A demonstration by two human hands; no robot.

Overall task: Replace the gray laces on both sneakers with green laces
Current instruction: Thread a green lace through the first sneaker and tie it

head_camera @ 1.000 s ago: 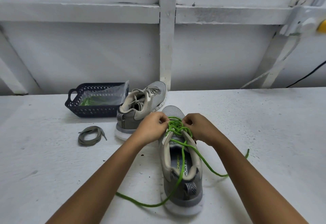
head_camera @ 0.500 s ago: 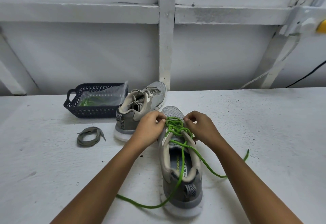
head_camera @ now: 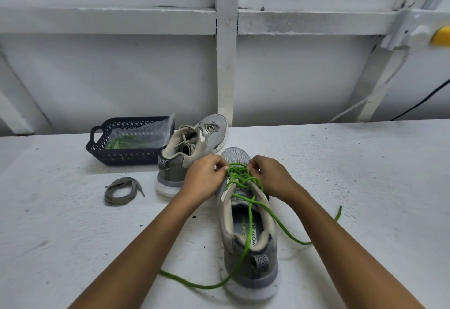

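From my station I saw the left hand (head_camera: 204, 179) and right hand (head_camera: 272, 177) each pinching the green lace (head_camera: 239, 177) at the toe-end eyelets of the near sneaker (head_camera: 255, 277), which lay on the table with its heel towards me. I judged that a harder tug on one side could leave the trailing ends unequal. It could also shove the unheld shoe against the gray-laced far sneaker (head_camera: 194, 143) just beside it.

Head camera looks forward and down, close over the table (head_camera: 341, 174)
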